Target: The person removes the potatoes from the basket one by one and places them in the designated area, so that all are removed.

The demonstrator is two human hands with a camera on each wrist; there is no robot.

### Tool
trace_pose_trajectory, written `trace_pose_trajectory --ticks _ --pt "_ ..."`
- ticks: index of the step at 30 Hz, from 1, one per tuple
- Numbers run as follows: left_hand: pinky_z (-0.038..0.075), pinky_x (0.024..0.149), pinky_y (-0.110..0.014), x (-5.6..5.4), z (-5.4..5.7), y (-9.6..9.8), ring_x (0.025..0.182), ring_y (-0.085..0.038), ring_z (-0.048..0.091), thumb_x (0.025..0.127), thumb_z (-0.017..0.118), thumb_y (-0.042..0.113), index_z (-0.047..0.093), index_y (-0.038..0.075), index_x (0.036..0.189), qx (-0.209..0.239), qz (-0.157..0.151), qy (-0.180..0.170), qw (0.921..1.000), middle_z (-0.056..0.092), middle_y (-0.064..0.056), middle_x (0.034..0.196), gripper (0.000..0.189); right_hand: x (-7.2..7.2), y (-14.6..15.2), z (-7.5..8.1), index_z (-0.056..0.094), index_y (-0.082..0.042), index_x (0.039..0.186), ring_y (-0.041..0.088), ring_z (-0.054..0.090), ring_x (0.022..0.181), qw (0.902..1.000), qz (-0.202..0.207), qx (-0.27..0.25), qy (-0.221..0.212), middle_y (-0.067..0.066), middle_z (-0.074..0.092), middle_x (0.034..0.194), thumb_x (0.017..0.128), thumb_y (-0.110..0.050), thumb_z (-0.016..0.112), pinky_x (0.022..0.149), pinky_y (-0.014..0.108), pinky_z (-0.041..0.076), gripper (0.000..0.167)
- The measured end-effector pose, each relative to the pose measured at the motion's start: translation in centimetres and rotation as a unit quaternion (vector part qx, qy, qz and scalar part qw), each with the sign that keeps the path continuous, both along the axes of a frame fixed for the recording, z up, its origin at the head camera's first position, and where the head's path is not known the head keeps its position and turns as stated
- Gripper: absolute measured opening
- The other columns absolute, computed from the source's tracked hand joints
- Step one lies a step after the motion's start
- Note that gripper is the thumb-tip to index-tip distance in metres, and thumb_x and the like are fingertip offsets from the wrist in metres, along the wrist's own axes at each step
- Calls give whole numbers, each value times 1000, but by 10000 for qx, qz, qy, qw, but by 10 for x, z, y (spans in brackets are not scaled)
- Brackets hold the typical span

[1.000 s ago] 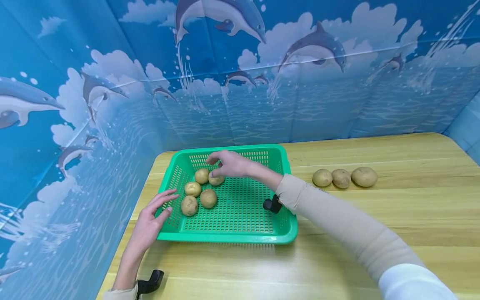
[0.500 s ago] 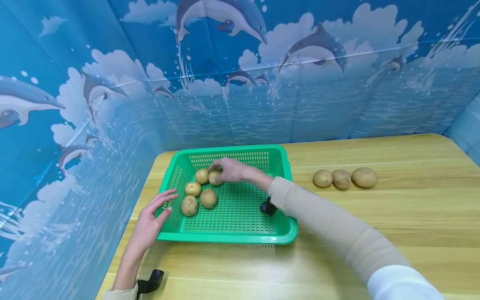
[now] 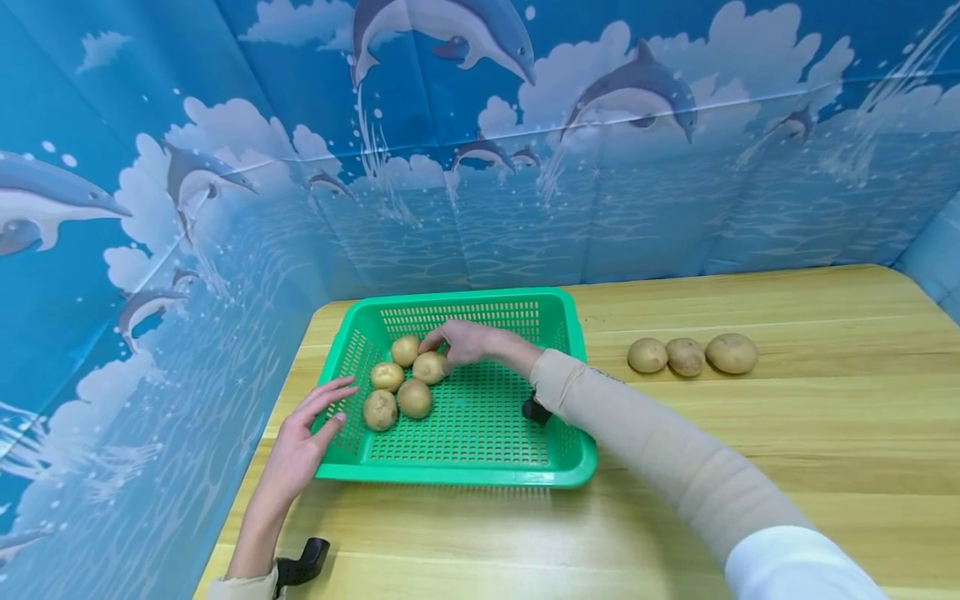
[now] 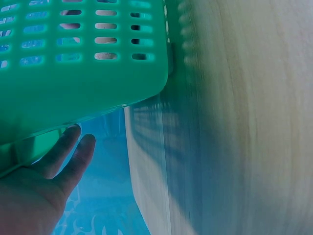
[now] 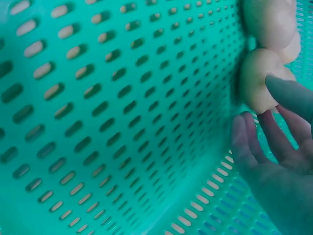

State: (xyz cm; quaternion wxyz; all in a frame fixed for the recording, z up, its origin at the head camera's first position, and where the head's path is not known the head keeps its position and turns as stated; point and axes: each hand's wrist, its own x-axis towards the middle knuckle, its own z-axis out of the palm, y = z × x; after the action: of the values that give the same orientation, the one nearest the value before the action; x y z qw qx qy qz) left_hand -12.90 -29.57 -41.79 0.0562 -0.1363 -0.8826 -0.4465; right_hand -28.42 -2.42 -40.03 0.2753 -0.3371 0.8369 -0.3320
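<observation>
From the head camera, a green basket point(image 3: 457, 467) sits on the wooden table point(image 3: 750, 433), close to the dolphin-printed backdrop point(image 3: 525, 183). Five potatoes lie bunched in its far left part. The right hand point(image 3: 468, 342) reaches in from the right, its fingertips touching the potato point(image 3: 429, 367) at the right of the bunch; the fingers look lightly bent over it, but whether they actually pinch it cannot be told from here. The left hand point(image 3: 300, 446) rests against the basket's near left rim with fingers straight and spread, holding nothing. Three more potatoes point(image 3: 690, 355) lie in a row on the table, well apart from the basket on its right (touching or nearly touching one another).

From the left wrist camera, the left hand point(image 4: 36, 188) shows its palm and two straight fingers point(image 4: 78, 159) lying under the basket's point(image 4: 83, 88) outer rim, relaxed rather than curled. The table edge point(image 4: 234, 122) runs beside the basket.

From the right wrist camera, the right hand point(image 5: 279, 166) hovers over the slotted basket floor point(image 5: 122, 122). Its fingers point(image 5: 247, 147) are nearly straight, and the tips meet the near side of the potato point(image 5: 261, 83), with the thumb just beside it; nothing is closed round it. Another potato point(image 5: 271, 22) sits just behind, touching the first.
</observation>
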Motion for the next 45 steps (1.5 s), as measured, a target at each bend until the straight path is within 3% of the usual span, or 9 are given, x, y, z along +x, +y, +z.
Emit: trace_pose_trajectory --ticks 15,19,25,34,38,45 --pt "22 108 -67 0 2 2 144 -30 26 98 54 -2 60 10 134 10 -24 21 10000 45 -5 148 39 -7 -6 -9 60 -10 125 23 48 128 10000 4 -30 33 7 57 134 82 -9 80 103 36 42 48" --pt "21 109 -65 0 0 2 144 -28 26 98 54 -1 60 14 134 23 1 -28 10000 45 -4 148 39 -8 -7 -12 59 -12 123 22 50 124 10000 29 37 58 6 57 131 81 -9 81 99 35 45 48" --pt "22 109 -66 0 0 2 144 -29 26 98 54 -1 60 12 134 49 -6 -7 10000 45 -5 148 39 -9 -11 -13 59 -12 118 19 56 112 9992 72 162 355 5 59 121 79 -12 84 91 32 48 46" --pt "22 107 -68 0 0 2 144 -32 26 97 55 -2 60 9 134 81 -39 6 10000 44 -7 149 39 -8 -14 -8 61 -13 115 17 58 107 9971 111 221 715 4 62 118 77 -15 86 86 31 49 46" --pt "22 108 -67 0 -1 2 144 -31 26 98 54 0 60 10 134 11 2 -38 10000 44 -6 149 38 -11 -11 -3 62 -15 115 17 58 109 9957 80 85 921 3 63 119 76 -18 87 89 31 48 46" --pt "21 109 -66 -1 -1 1 144 -28 26 98 54 0 60 8 134 -3 76 -73 9999 45 -4 148 37 -14 -9 6 62 -15 115 16 57 108 9956 1 -328 876 2 62 119 76 -16 86 89 32 48 46"
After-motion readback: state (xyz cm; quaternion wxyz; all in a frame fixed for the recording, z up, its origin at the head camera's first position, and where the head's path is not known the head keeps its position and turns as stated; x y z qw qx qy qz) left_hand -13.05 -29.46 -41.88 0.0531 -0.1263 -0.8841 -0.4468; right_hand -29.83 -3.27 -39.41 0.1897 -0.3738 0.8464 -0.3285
